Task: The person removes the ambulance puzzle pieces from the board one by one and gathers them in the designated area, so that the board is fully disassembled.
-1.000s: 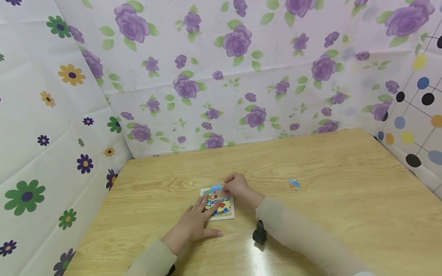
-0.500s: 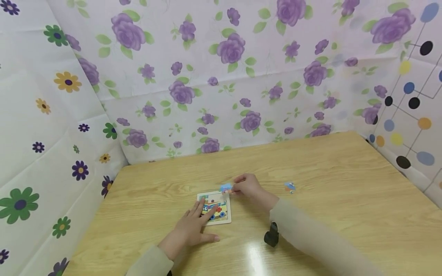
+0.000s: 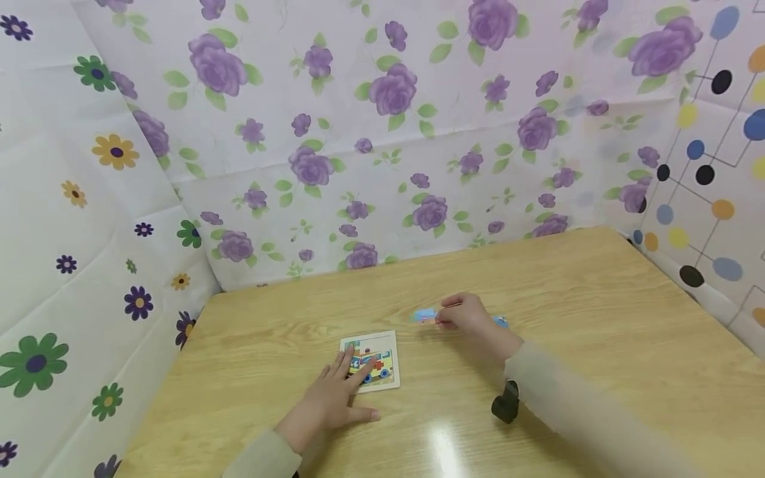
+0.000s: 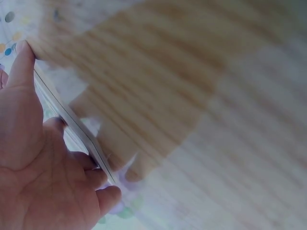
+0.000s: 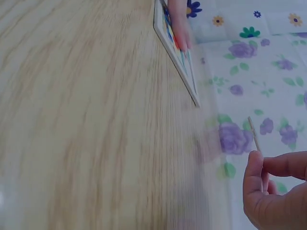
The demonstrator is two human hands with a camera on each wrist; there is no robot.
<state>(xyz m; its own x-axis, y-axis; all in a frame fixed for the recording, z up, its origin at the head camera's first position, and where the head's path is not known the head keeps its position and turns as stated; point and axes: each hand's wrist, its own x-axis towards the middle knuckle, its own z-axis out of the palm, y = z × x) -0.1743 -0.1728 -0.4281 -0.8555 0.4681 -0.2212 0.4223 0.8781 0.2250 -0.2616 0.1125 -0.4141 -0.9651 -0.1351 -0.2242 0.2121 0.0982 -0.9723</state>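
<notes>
My left hand (image 3: 331,398) lies with spread, straight fingers over the left side of a small puzzle board (image 3: 394,372), which shows a yellow vehicle with blue wheels. Part of the board's upper area is bare. My right hand (image 3: 469,317) pinches a puzzle piece (image 3: 425,315), blue and pinkish, between thumb and fingertips, up and to the right of the board. Seen edge-on in the right wrist view, that puzzle piece (image 5: 254,132) is thin. Another puzzle piece (image 3: 501,322), blue, lies behind the right hand, partly covered by it. In the left wrist view the board's edge (image 4: 79,127) passes under the left fingers.
The wooden table (image 3: 287,325) carries the board and pieces. Behind it hangs a cloth with purple flowers (image 3: 311,166). A flowered cloth (image 3: 60,279) stands on the left, and a dotted cloth (image 3: 717,192) on the right. A black wrist device (image 3: 507,403) is on the right forearm.
My right hand has lifted the puzzle piece off the board's upper part and carried it right, towards the other piece. My left hand has stayed on the board. The head view has shifted slightly.
</notes>
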